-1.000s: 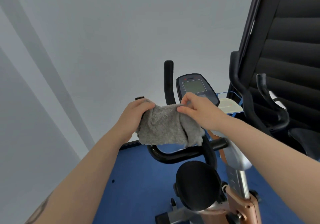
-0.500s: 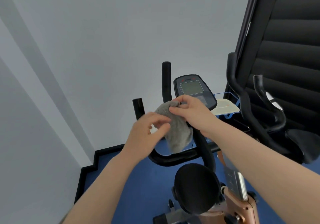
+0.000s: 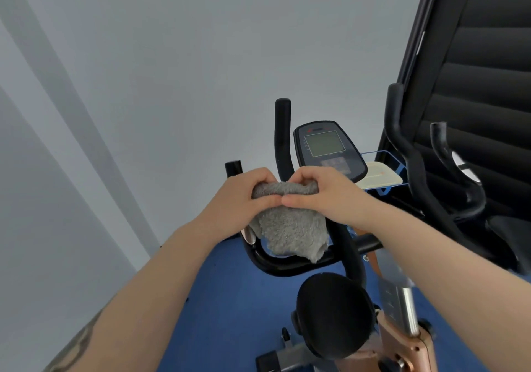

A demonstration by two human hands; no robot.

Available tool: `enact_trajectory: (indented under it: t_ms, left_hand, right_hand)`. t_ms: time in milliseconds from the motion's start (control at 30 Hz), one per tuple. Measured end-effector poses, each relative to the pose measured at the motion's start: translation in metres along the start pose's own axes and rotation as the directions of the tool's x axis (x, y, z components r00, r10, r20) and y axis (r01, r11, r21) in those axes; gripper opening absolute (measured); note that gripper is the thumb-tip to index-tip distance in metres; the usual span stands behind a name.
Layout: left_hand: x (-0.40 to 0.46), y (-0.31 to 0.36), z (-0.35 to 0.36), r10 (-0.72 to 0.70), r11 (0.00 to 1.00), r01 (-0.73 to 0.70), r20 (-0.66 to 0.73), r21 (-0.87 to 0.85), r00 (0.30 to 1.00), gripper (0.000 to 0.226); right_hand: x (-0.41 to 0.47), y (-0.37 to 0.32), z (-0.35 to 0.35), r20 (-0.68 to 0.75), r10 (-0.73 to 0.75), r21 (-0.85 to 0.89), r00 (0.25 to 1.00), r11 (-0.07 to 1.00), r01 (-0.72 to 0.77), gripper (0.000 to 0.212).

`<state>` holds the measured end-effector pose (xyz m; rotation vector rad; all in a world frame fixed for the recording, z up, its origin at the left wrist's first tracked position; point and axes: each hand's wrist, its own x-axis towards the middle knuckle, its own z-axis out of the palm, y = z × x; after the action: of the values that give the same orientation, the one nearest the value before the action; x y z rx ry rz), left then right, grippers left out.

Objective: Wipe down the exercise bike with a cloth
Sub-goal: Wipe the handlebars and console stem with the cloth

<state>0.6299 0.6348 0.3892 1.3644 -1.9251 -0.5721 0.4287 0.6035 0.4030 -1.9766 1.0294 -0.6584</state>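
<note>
A pale grey wall is filling the upper left of the frame, and a large black ribbed machine is rising along the right edge. At lower centre, the exercise bike (image 3: 342, 251) is standing on a blue floor (image 3: 230, 299), its handlebar (image 3: 287, 268) curving across below the hands and its black saddle (image 3: 334, 315) sitting at bottom centre. The console (image 3: 329, 149) is tilting up just above and right of the hands.

At the frame's centre, the left hand (image 3: 238, 202) and right hand (image 3: 324, 193) are meeting thumb to thumb, each grip pinching the bunched top edge of the grey cloth (image 3: 290, 233). The cloth is hanging downward from both grips, in front of the handlebar; whether it is touching the bar I cannot tell.

The right hand is nearer the console, the left nearer the upright handle ends (image 3: 283, 133). Nothing appears to be blocking either reach.
</note>
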Motion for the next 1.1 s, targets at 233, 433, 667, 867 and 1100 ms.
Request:
enact_trajectory:
  t_ms: [233,433,667,867,1100]
  left_hand:
    - [0.011,-0.038,-0.035,0.088,0.979,-0.029,-0.297,0.201,0.951,0.023]
    - [0.030,-0.073,-0.057,0.106,0.987,-0.077,-0.212,0.138,0.972,0.021]
    - [0.038,-0.097,-0.074,0.218,0.976,-0.217,-0.039,0.017,0.975,0.026]
    - [0.029,-0.115,-0.069,0.292,0.952,-0.289,0.014,-0.098,0.956,0.035]
    - [0.028,-0.129,-0.065,0.288,0.898,-0.276,-0.016,-0.342,0.958,0.040]
  right_hand:
    - [0.019,-0.008,0.050,-0.458,0.154,0.088,0.876,0.988,-0.128,0.021]
    - [0.043,-0.041,0.121,-0.574,0.125,0.042,0.809,0.991,-0.123,0.021]
    - [0.056,-0.032,0.157,-0.718,0.077,-0.112,0.692,0.968,-0.224,0.019]
    - [0.095,-0.033,0.171,-0.755,0.181,-0.225,0.630,0.831,-0.509,0.038]
    - [0.115,-0.039,0.172,-0.777,0.001,-0.411,0.629,0.756,-0.509,0.036]
